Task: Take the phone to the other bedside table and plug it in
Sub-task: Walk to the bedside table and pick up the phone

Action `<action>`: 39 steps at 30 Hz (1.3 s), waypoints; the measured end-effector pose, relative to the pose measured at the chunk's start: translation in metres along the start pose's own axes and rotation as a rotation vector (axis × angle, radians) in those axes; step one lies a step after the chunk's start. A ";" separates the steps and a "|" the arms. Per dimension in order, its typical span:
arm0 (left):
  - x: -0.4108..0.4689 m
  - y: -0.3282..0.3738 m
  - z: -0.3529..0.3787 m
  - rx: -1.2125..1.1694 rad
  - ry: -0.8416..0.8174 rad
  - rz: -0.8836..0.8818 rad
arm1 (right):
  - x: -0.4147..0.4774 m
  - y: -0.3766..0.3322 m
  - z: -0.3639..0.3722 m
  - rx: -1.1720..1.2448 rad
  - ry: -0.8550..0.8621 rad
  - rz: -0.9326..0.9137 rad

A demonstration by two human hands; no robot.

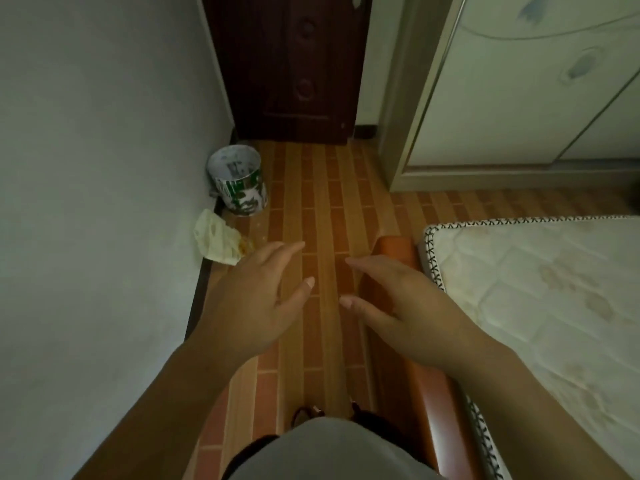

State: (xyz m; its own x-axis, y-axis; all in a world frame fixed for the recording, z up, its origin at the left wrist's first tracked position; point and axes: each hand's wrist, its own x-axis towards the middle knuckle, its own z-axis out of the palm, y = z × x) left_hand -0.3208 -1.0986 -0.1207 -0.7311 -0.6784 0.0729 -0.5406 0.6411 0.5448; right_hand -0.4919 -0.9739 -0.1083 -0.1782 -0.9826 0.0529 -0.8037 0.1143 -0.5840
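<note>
Bare and empty, the left hand (256,299) and right hand (398,299) hover with fingers loosely spread over a brick-patterned floor (325,202), between a grey wall (104,168) and a mattress (536,289). No phone or bedside table is in view. A phone would likely be light, rigid and slick, best gripped by its long edges.

A brick-patterned floor (322,216) runs between a pale wall (97,168) and a bare mattress (540,289) on an orange-brown bed frame (398,251). A printed bin (239,181) stands near the wall by a dark wooden door (294,64), a crumpled bag (218,239) lying just beside it. A white wardrobe (519,91) stands beyond the bed.
</note>
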 end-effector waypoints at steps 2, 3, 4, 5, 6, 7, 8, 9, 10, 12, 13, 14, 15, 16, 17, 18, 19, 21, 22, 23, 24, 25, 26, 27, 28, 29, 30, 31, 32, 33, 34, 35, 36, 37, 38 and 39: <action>0.044 -0.014 -0.001 0.009 -0.043 0.005 | 0.033 0.017 -0.008 0.010 0.014 0.017; 0.066 -0.020 0.000 0.006 -0.070 0.005 | 0.048 0.026 -0.011 0.018 0.026 0.037; 0.087 -0.024 0.001 0.002 -0.096 0.009 | 0.062 0.036 -0.014 0.023 0.037 0.058; 0.108 -0.029 0.002 -0.003 -0.118 0.015 | 0.077 0.046 -0.017 0.027 0.047 0.079; 0.131 -0.033 0.003 -0.011 -0.137 0.021 | 0.093 0.058 -0.021 0.034 0.057 0.105; 0.159 -0.039 0.006 -0.019 -0.148 0.031 | 0.114 0.073 -0.026 0.043 0.069 0.130; 0.180 -0.042 0.006 -0.021 -0.149 0.042 | 0.131 0.084 -0.029 0.043 0.075 0.137; 0.200 -0.043 0.006 -0.014 -0.149 0.050 | 0.148 0.094 -0.032 0.038 0.077 0.135; 0.230 -0.047 0.008 -0.004 -0.155 0.054 | 0.172 0.110 -0.038 0.040 0.077 0.144; 0.288 -0.051 0.008 0.024 -0.154 0.065 | 0.222 0.137 -0.055 0.055 0.076 0.152; 0.316 -0.050 0.007 0.034 -0.150 0.068 | 0.247 0.149 -0.065 0.047 0.067 0.142; 0.342 -0.050 0.005 0.036 -0.148 0.068 | 0.270 0.161 -0.076 0.034 0.058 0.132; 0.366 -0.051 0.003 0.031 -0.146 0.071 | 0.291 0.173 -0.086 0.021 0.056 0.127; 0.390 -0.051 0.002 0.025 -0.141 0.077 | 0.312 0.184 -0.097 0.005 0.057 0.129; 0.414 -0.052 0.001 0.017 -0.134 0.082 | 0.332 0.195 -0.107 -0.012 0.052 0.138; 0.436 -0.053 0.000 0.008 -0.127 0.084 | 0.351 0.204 -0.117 -0.028 0.037 0.153; 0.458 -0.055 -0.001 -0.004 -0.124 0.081 | 0.369 0.214 -0.124 -0.039 0.025 0.169; 0.500 -0.059 -0.001 -0.029 -0.129 0.062 | 0.403 0.234 -0.137 -0.044 0.024 0.198; 0.520 -0.061 0.000 -0.037 -0.129 0.061 | 0.419 0.243 -0.143 -0.041 0.025 0.204; 0.541 -0.062 0.001 -0.044 -0.128 0.070 | 0.434 0.252 -0.148 -0.036 0.028 0.206; 0.563 -0.062 0.003 -0.050 -0.126 0.086 | 0.450 0.262 -0.154 -0.031 0.035 0.210; 0.587 -0.061 0.005 -0.051 -0.127 0.107 | 0.466 0.272 -0.160 -0.030 0.053 0.215; 0.612 -0.059 0.008 -0.046 -0.128 0.134 | 0.482 0.283 -0.167 -0.038 0.078 0.221; 0.638 -0.057 0.010 -0.041 -0.132 0.165 | 0.497 0.294 -0.174 -0.050 0.108 0.228; 0.664 -0.055 0.013 -0.039 -0.140 0.196 | 0.511 0.305 -0.181 -0.060 0.137 0.242; 0.691 -0.052 0.015 -0.046 -0.157 0.225 | 0.525 0.317 -0.188 -0.063 0.167 0.266; 0.717 -0.048 0.017 -0.056 -0.181 0.253 | 0.537 0.328 -0.195 -0.067 0.192 0.299; 0.743 -0.045 0.018 -0.062 -0.213 0.286 | 0.548 0.338 -0.203 -0.072 0.213 0.334; 0.769 -0.040 0.020 -0.057 -0.251 0.321 | 0.558 0.348 -0.211 -0.076 0.235 0.369; 0.793 -0.034 0.023 -0.042 -0.290 0.354 | 0.566 0.359 -0.218 -0.076 0.265 0.399; 0.816 -0.029 0.026 -0.022 -0.328 0.382 | 0.574 0.368 -0.225 -0.079 0.299 0.429; 0.838 -0.022 0.031 -0.004 -0.366 0.414 | 0.580 0.378 -0.230 -0.091 0.334 0.468; 0.860 -0.015 0.037 0.012 -0.405 0.453 | 0.585 0.387 -0.236 -0.108 0.367 0.515; 0.880 -0.007 0.044 0.027 -0.440 0.493 | 0.589 0.396 -0.240 -0.116 0.397 0.562; 0.896 0.002 0.052 0.038 -0.470 0.533 | 0.590 0.404 -0.244 -0.111 0.423 0.607; 0.911 0.012 0.061 0.041 -0.498 0.574 | 0.589 0.411 -0.247 -0.095 0.447 0.653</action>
State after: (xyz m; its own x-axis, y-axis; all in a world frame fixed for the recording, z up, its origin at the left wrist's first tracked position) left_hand -1.0182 -1.6869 -0.0983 -0.9985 0.0013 -0.0554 -0.0268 0.8641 0.5026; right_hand -1.0674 -1.4697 -0.1164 -0.8246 -0.5631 0.0550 -0.4994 0.6787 -0.5385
